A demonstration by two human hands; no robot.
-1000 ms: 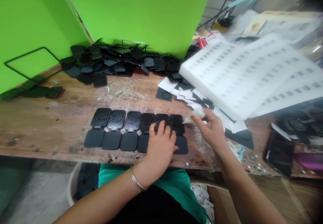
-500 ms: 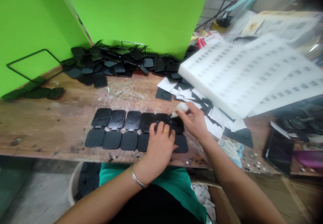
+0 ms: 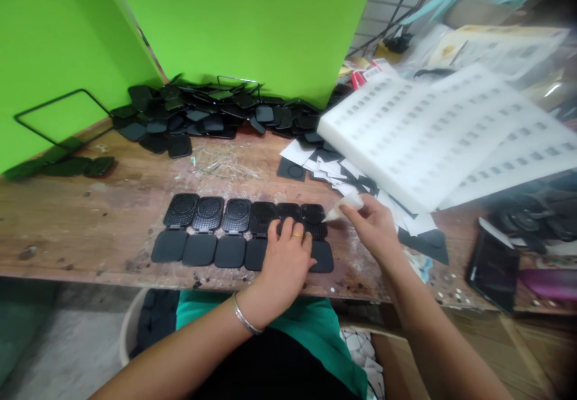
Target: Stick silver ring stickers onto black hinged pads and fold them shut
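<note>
Several black hinged square cases (image 3: 210, 213) lie unfolded side by side in a row on the bench. Their upper halves show moulded ring and grid patterns, and their lower halves are plain. My left hand (image 3: 288, 249) rests palm down over the cases near the right end, fingers apart and holding nothing. It hides parts of those cases. My right hand (image 3: 374, 222) is closed round a small white squeeze bottle (image 3: 345, 206) with a pointed nozzle. The nozzle tip meets the right side of the last case's patterned half (image 3: 314, 219) in view; whether it touches, I cannot tell.
Loose black cases (image 3: 202, 117) are heaped against the green wall. On the right are white paper pieces (image 3: 331, 165), a slotted white foam block (image 3: 433, 135) and a black flat device (image 3: 493, 261). A bin (image 3: 128, 328) stands below the bench's front edge.
My right hand has moved right and slightly towards me with the white squeeze bottle, from the last case's upper left to its right side. My left hand has stayed on the cases.
</note>
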